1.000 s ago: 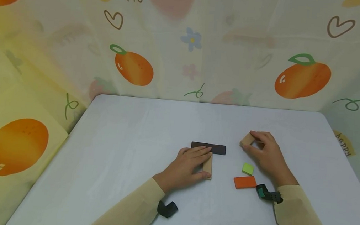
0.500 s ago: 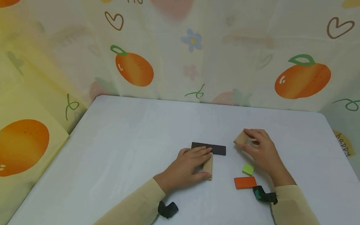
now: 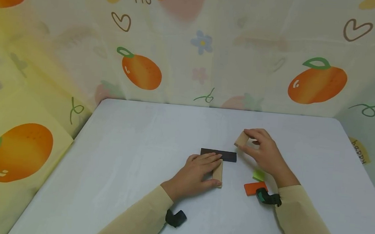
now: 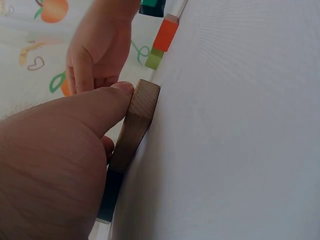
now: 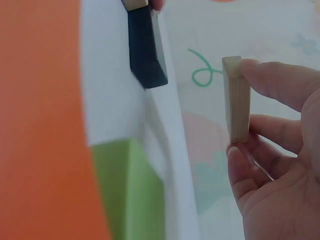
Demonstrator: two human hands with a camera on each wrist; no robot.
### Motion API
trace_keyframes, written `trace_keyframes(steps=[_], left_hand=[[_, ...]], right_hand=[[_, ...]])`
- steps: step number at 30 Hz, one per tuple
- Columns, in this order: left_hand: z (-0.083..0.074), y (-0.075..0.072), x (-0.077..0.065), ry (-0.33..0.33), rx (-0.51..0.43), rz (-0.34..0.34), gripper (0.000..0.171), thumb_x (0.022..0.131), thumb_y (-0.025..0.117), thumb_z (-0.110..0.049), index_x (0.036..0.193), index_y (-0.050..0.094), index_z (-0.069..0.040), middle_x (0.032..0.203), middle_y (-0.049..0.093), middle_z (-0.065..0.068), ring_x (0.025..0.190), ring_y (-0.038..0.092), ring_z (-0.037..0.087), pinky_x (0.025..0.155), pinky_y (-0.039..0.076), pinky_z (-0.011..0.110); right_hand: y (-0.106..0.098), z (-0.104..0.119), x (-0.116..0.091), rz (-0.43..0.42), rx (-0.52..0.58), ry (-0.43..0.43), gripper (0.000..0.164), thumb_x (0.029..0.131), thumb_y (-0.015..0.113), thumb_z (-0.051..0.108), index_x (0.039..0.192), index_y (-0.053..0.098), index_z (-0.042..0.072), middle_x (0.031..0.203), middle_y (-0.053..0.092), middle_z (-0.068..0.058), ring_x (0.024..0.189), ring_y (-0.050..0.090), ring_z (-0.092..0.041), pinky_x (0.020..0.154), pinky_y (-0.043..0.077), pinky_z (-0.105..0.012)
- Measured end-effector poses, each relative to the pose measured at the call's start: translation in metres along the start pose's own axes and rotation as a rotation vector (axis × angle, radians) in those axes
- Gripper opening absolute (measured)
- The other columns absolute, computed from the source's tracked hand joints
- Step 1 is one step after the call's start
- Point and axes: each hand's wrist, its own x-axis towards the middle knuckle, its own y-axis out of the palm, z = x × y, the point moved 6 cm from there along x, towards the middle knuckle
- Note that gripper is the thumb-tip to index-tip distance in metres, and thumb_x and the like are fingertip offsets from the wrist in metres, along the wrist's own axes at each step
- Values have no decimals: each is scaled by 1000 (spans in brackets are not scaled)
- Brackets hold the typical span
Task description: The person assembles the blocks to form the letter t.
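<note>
My left hand [image 3: 196, 173] rests with its fingers stretched over the joint between a plain wooden block [image 3: 217, 173] and a black block [image 3: 229, 156]. Its thumb touches the near end of the wooden block, as the left wrist view also shows. The two blocks form a T on the table, the wooden one reaching toward me from the black one. Up and to the right, my right hand [image 3: 266, 153] pinches a second wooden block [image 3: 241, 139] between thumb and fingertips. In the right wrist view that block [image 5: 237, 100] appears upright, apart from the black block.
An orange block [image 3: 250, 188] lies on the white table [image 3: 132, 138] below the right hand, with a small green block [image 3: 258, 175] just behind it. The right wrist strap [image 3: 269, 197] overlaps the orange block's right end. A fruit-patterned cloth [image 3: 176, 56] hangs behind the table.
My right hand has moved left and slightly away from me, carrying the wooden block closer to the black block. The left hand and the blocks under it stay in place.
</note>
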Motion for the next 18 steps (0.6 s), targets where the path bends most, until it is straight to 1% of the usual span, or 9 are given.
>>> trace_keyframes(steps=[9, 18], left_hand=[[0, 0, 1, 4, 0, 0, 73, 107, 69, -54, 164, 51, -12, 172, 40, -3, 160, 27, 13, 122, 29, 55], [0, -1, 1, 4, 4, 0, 73, 106, 69, -53, 163, 52, -11, 171, 41, -2, 160, 28, 13, 121, 30, 55]], right_hand=[[14, 9, 10, 47, 2, -1, 56, 104, 78, 13, 152, 57, -8, 146, 55, -23, 131, 55, -42, 111, 45, -60], [28, 7, 25, 103, -19, 10, 60, 104, 79, 18, 152, 56, -9, 146, 54, -24, 133, 54, -42, 112, 46, -58]])
